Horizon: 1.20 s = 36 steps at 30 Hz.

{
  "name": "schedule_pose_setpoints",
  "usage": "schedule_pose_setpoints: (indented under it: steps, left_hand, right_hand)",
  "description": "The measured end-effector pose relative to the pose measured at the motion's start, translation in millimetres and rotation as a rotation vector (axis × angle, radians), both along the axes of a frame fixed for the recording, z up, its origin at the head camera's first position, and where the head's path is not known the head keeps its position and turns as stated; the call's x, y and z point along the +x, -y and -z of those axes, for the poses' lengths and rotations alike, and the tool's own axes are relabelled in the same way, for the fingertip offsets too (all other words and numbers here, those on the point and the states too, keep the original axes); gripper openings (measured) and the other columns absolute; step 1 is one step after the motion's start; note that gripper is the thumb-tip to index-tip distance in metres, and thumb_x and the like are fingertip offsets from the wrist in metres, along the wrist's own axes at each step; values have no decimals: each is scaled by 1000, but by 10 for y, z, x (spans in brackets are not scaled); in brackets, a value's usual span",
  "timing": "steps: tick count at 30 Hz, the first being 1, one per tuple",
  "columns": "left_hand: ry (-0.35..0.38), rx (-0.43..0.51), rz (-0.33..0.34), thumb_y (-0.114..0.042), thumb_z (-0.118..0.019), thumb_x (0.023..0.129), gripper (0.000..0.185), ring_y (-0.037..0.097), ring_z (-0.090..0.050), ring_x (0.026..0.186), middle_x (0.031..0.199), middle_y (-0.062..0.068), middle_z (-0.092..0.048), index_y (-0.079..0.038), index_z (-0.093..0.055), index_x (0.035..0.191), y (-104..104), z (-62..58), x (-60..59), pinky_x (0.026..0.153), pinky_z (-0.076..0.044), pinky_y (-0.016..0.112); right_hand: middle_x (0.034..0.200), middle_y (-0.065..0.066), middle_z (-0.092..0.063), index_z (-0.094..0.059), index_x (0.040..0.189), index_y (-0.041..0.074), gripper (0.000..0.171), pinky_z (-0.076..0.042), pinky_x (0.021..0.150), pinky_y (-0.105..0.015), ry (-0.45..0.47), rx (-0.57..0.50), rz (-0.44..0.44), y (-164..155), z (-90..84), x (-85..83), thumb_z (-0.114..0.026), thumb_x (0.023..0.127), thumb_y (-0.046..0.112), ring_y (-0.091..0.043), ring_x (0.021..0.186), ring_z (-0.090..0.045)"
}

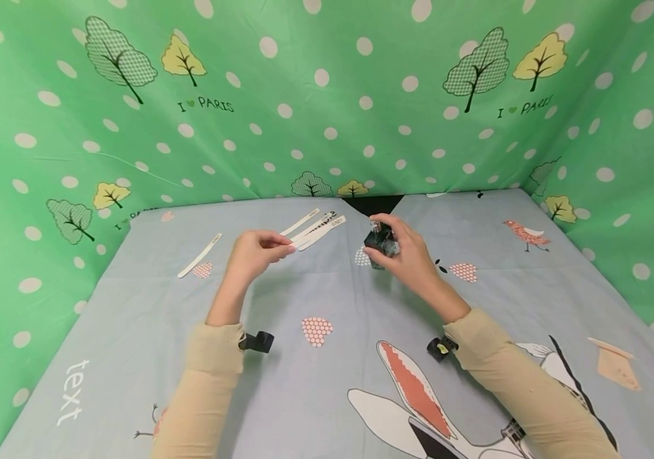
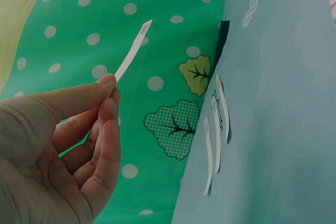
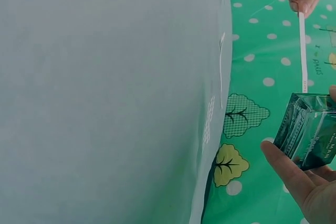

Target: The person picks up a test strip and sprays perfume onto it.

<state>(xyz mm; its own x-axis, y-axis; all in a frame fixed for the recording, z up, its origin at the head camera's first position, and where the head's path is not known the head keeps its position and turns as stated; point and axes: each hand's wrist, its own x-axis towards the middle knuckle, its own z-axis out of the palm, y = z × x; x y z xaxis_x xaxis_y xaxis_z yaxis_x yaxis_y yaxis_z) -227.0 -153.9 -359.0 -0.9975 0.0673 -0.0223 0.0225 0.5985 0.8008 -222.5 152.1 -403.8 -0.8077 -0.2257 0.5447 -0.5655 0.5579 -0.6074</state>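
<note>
My left hand [image 1: 257,254] pinches one end of a narrow white paper test strip [image 2: 134,51] between thumb and forefinger. The strip's printed far end points toward the right hand, raised above the cloth. In my right hand [image 1: 413,261] is a dark green glass perfume bottle [image 1: 383,241] with a silver spray nozzle [image 1: 375,224] on top. Thumb and fingers grip it by its sides. In the right wrist view the bottle [image 3: 310,132] appears near the held strip's tip; whether they touch I cannot tell. More white strips [image 2: 208,156] lie on the cloth behind the left hand.
A separate white strip [image 1: 199,256] lies left of the left hand. The table has a grey-blue printed cloth [image 1: 338,376]. Green dotted fabric [image 1: 327,108] hangs behind and along the sides. Each wrist wears a small black camera [image 1: 259,342].
</note>
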Motion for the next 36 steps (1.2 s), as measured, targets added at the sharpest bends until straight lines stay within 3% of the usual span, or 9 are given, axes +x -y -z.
schedule_pose_setpoints:
  steps: [15,27,36]
  left_hand:
    - [-14,4,23,-24,-78,87,23,12,-64,72,98,12,-77,-7,-77,103,-117,-14,-5,70,-54,25]
    - [-7,2,29,-24,-78,87,22,13,-64,73,96,12,-77,-7,-77,102,-168,-23,-2,70,-53,25]
    - [-7,40,48,-22,-77,88,20,22,-69,80,95,12,-77,-7,-77,102,-210,-33,12,80,-58,40]
  right_hand:
    - [132,-14,-60,-50,138,21,58,-61,71,-44,-5,2,6,-11,8,-10,-79,87,21,-32,102,-64]
    - [135,-13,-59,-49,138,22,58,-60,80,-46,12,22,4,-8,12,0,-78,87,22,-31,104,-63]
    - [131,-15,-62,-52,135,18,56,-60,74,-48,-19,56,20,-15,30,3,-79,86,23,-35,106,-65]
